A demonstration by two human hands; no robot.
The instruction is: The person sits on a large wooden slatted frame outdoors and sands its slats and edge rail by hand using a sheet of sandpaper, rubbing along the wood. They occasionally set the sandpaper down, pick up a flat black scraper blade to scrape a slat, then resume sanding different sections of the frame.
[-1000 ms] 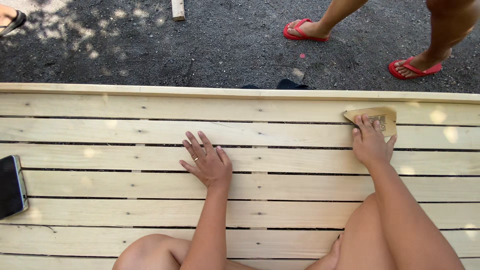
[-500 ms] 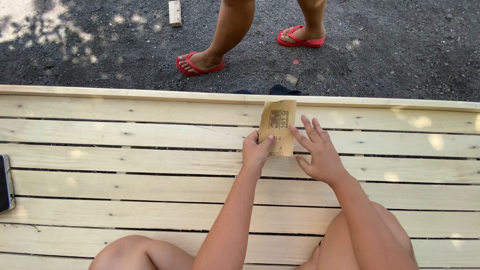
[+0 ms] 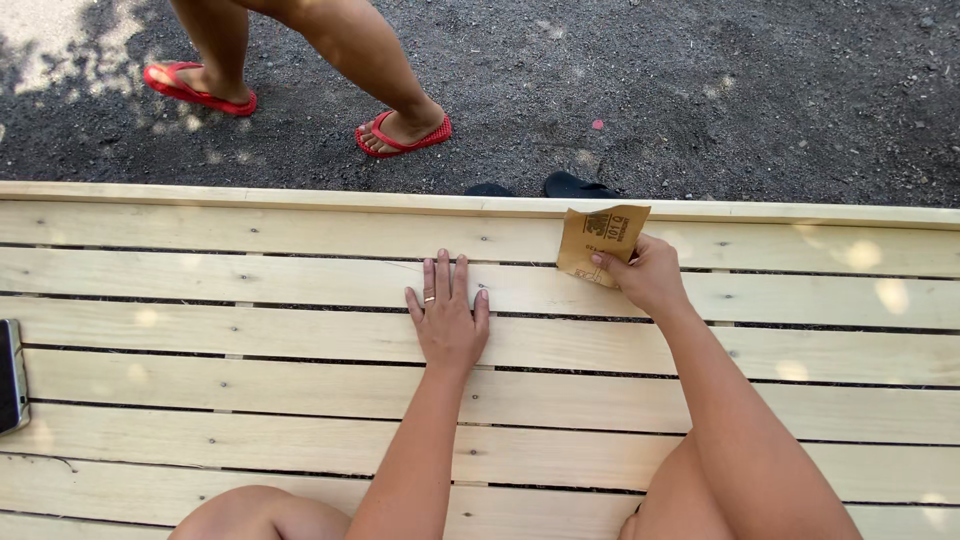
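On the slatted wood deck [image 3: 250, 370], 2 hands: left hand [image 3: 447, 320] flat and empty, right hand [image 3: 648, 278] gripping 1 sandpaper sheet [image 3: 600, 240].

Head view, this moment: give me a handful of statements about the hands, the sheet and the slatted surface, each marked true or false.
1. The right hand holds a tan sheet of sandpaper. True.
2. The left hand is clenched in a fist. False: it lies flat, fingers together, on the pale wooden slats.
3. A ring shows on the left hand. True.
4. A dark flat device lies at the right edge of the slats. False: it lies at the left edge.
5. The passing person's sandals are blue. False: they are red.
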